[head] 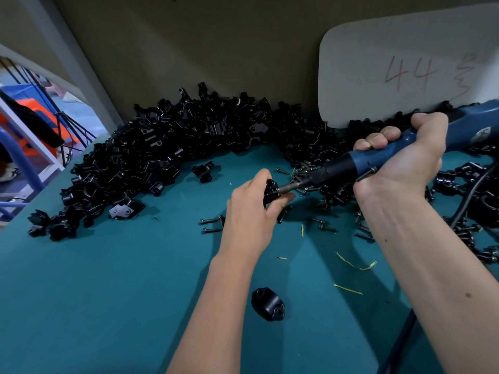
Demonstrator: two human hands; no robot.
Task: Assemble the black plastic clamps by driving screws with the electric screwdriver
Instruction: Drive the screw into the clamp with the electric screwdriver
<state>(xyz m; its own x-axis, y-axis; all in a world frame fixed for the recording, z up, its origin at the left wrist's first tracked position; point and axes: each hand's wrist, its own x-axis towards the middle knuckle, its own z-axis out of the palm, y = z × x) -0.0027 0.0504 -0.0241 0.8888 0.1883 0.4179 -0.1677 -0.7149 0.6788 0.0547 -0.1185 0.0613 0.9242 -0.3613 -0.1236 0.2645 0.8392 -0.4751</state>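
My left hand point(249, 211) grips a black plastic clamp point(270, 190) a little above the teal table, thumb and fingers curled round it. My right hand point(399, 160) grips the blue electric screwdriver point(378, 160), which lies nearly level with its bit point(291, 187) pressed into the clamp's right side. A spare screw point(366, 174) is tucked under the fingers of my right hand. Loose black screws point(212, 225) lie scattered on the table around both hands.
A big heap of black clamp parts point(162, 147) curves along the back of the teal table point(108, 292). One rounded clamp half point(267, 303) lies near the front. More assembled clamps point(469, 184) and the driver's black cable point(475, 195) sit at right. A white board point(405, 71) leans against the back wall.
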